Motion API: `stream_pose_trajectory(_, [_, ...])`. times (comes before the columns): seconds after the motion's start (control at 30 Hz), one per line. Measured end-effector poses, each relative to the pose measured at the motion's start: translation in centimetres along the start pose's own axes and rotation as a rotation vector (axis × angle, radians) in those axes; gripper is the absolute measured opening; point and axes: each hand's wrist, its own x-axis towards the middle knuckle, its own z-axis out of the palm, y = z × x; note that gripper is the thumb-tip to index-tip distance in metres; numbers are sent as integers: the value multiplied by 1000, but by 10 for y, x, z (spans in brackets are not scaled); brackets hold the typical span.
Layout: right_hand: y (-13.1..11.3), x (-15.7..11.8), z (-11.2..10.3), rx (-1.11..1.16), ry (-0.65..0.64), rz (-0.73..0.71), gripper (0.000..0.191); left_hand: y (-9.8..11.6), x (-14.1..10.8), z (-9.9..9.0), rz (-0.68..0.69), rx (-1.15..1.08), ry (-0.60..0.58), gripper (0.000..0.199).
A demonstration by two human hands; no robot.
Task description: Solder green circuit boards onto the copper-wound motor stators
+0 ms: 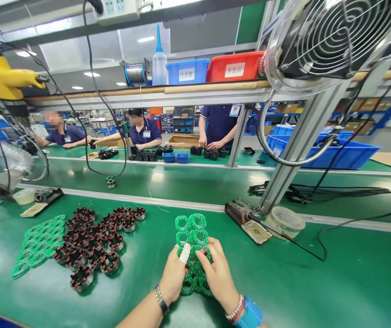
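Both hands grip a green panel of ring-shaped circuit boards [199, 237], held over the green bench in front of me. My left hand [174, 273], with white tape on the thumb, pinches its left edge. On the opposite edge, my right hand [218, 273] has its thumb and fingers closed around the boards. The palms hide part of the panel's middle. To the left lie several motor stators [96, 241] with copper windings. A larger sheet of the same ring boards [41, 241] lies beyond them at far left.
A soldering iron stand [239, 212] and a round plastic tub [286, 221] stand at right, with a cable [291, 239] trailing across the bench. A metal post [289, 168] and fan [335, 36] rise above. Co-workers [144, 130] sit and stand across the line.
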Motion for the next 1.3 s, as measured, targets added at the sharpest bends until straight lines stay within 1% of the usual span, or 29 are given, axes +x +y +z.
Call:
stream_pose_trajectory(0.1, [7,0,4,46,49,61,23,1,-1,-1,48,35,30,52])
stream_pose_trajectory(0.17, [8,1,4,99,29,105,28,3,-3,-2,76,64,61,50])
stream_pose_trajectory(0.23, [8,2,4,146,-68,111,26,7,-4,-3,121,75,63,46])
stream_pose_trajectory(0.3, [6,3,3,168,-173,104,23,9,-5,-3,170,76,41,43])
stream_pose_trajectory(0.37, [4,2,3,164,-199,100,24,10,-6,-3,201,95,24,41])
stream_pose_trajectory(0.43, [4,0,4,139,-149,90,26,9,-6,-4,227,144,38,41])
stream_pose_trajectory(0.53, [5,-4,7,98,-65,64,26,3,-5,-4,272,215,89,41])
stream_pose_trajectory(0.63, [7,-7,10,64,-19,37,25,-2,-4,-5,286,235,140,40])
stream_pose_trajectory(1.03, [13,-6,12,-20,37,29,25,-5,-2,-2,284,267,208,42])
stream_pose_trajectory(1.17, [11,-7,13,-30,44,24,25,-5,-3,-1,277,248,230,41])
stream_pose_trajectory(1.3, [7,-7,19,-31,61,19,25,-3,-4,2,287,251,245,42])
